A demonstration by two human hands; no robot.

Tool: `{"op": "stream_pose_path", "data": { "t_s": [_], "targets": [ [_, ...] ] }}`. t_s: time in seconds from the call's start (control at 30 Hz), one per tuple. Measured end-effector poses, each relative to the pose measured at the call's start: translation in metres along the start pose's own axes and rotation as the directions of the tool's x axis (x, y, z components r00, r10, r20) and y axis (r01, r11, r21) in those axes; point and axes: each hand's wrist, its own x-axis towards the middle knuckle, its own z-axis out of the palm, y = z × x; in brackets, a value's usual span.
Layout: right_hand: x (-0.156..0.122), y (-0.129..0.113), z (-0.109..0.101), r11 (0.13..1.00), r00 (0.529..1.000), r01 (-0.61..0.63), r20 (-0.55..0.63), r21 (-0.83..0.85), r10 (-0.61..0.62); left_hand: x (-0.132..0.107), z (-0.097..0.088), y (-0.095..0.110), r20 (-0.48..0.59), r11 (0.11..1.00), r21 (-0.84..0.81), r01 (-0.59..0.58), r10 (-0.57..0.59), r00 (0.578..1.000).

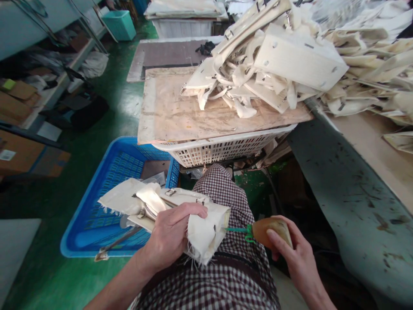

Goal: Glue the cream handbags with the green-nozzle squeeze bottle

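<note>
My left hand (pixel 176 230) is closed around a cream canvas bag piece (pixel 204 232) with frayed edges and small metal fittings, held over my lap. Straps and a ring show at its left part. In my right hand (pixel 295 249) is an amber glue bottle (pixel 271 232), lying nearly level and gripped by its body. Its thin green nozzle (pixel 237 230) points left, with the tip at the open right edge of the canvas piece. Whether the tip touches the fabric, I cannot tell.
Ahead, a pile of cream canvas pieces (pixel 258 64) lies on a worn board (pixel 174 116) over a white crate (pixel 219 148). A blue basket (pixel 87 198) sits on the floor at left. More canvas pieces (pixel 371 69) cover the right table (pixel 371 137).
</note>
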Motion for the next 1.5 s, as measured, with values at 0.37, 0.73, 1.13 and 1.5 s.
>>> {"op": "stream_pose_path", "data": {
  "t_s": [0.37,0.73,1.13,1.5],
  "targets": [
    [-0.02,-0.006,0.006,0.959,0.979,-0.181,0.13,0.218,0.156,0.002,-0.001,0.001,-0.004,0.999,0.041,-0.02,0.02,1.0],
    [-0.046,-0.03,0.024,0.903,0.971,-0.236,0.058,0.359,0.231,0.001,-0.002,0.001,-0.018,1.0,0.005,-0.008,0.008,1.0],
    [-0.022,0.007,0.007,0.982,0.993,-0.111,-0.015,0.155,0.115,0.001,0.0,-0.001,0.002,1.0,-0.007,0.0,0.0,1.0],
    [-0.036,0.006,0.014,0.928,0.977,-0.213,0.052,0.306,0.208,0.002,0.001,-0.003,0.009,0.999,-0.021,0.041,-0.041,0.999]
  ]
}}
